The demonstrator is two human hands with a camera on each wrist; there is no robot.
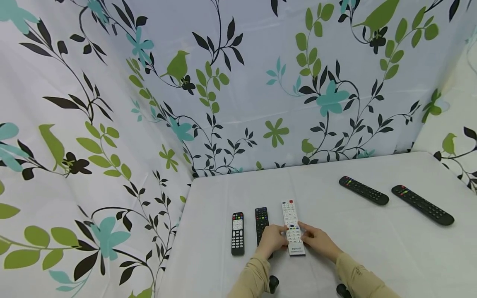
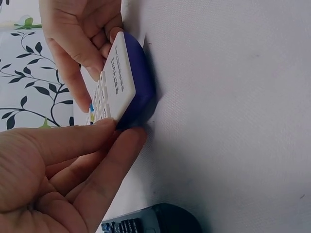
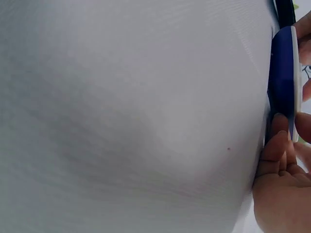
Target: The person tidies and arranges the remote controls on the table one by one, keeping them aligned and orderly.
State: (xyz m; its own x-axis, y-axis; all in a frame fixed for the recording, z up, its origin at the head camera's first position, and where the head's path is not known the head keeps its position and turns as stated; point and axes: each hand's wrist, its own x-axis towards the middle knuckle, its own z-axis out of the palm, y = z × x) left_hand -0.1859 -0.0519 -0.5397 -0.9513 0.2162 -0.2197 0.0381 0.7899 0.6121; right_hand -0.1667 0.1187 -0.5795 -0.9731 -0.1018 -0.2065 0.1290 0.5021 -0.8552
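**Both hands on the white remote at the lower middle of the frame**

The left hand (image 1: pixel 273 240) and the right hand (image 1: pixel 316 241) grip the white remote (image 1: pixel 292 227) from either side near its lower end. In the left wrist view the left hand's fingers (image 2: pixel 97 145) press against the remote's dark blue back and edge, while the right hand's fingers (image 2: pixel 82 53) curl over the keypad side. The right wrist view shows the remote (image 3: pixel 283 82) at the far right edge of the frame, blue back toward the camera, with the right hand's fingertips (image 3: pixel 277 141) touching its end. The remote lies lengthwise on the surface (image 1: pixel 372 248), keypad up, lower centre of the head view.

No containers show in any view.

Just left of the white remote lies a black remote with coloured keys (image 1: pixel 261 219), its lower end hidden under the left hand. Further left lies a short black remote with white keys (image 1: pixel 237 233). At the right of the frame, well apart from the hands, two long black remotes lie slanted: one (image 1: pixel 363 190) nearer the middle, the other (image 1: pixel 422 204) nearer the right edge.

The surface is covered with a plain white cloth. Behind and on both sides hangs a white curtain (image 1: pixel 238 82) printed with black vines, green leaves and birds, and teal flowers.
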